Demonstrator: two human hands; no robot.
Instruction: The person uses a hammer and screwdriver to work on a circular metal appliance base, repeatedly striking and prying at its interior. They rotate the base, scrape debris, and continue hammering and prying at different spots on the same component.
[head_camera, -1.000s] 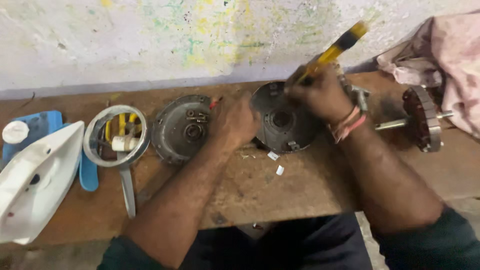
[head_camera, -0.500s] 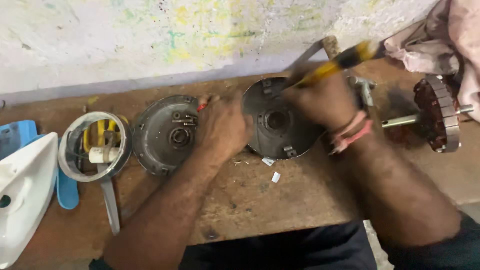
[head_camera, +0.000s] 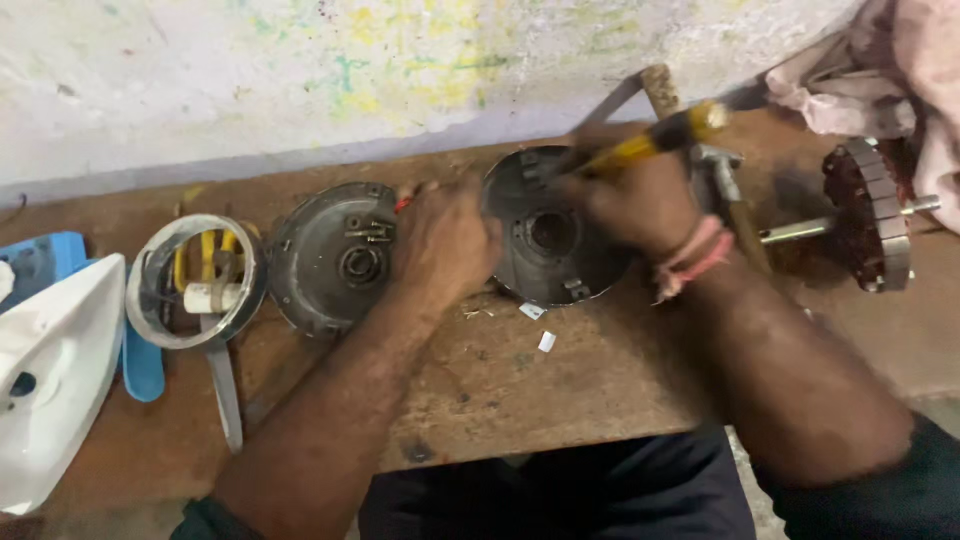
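R hand (head_camera: 640, 200) was wrapped tight round a yellow-handled screwdriver (head_camera: 650, 143), tip down in the round grey motor cover (head_camera: 550, 245) at frame centre. L hand (head_camera: 445, 240) was pressed on that cover's left edge, fingers curled. A 2nd cover (head_camera: 325, 260) lay just left on the wooden bench (head_camera: 560, 380), w/ a rotor (head_camera: 870, 215) at far right.

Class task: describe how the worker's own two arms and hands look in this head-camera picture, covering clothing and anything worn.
Both forearms are bare. The right hand has a band of pink and red threads around its wrist, and a dark sleeve begins near the elbow. The left hand shows no ring, watch or glove; a dark sleeve edge appears at the picture's bottom.
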